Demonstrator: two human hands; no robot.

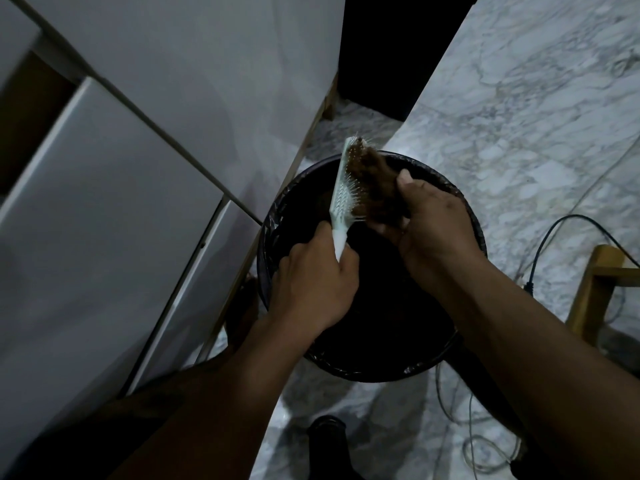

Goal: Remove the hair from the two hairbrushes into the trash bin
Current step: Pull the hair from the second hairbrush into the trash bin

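A white hairbrush (341, 199) is held upright over the round black trash bin (476, 230), bristles facing right. My left hand (315, 282) grips its handle from below. A thick wad of brown hair (375, 183) clings to the bristles, partly peeled away. My right hand (433, 220) pinches that wad with thumb and fingers, just right of the brush head. The bin has a dark liner, and its inside is too dark to make out. Only one brush is visible.
White cabinet doors (104, 202) fill the left side, close beside the bin. The floor is pale marble (519, 116). A black cable (540, 251) and thin wires trail on the right near a wooden frame (588, 296). A dark object (327, 441) sits at the bottom.
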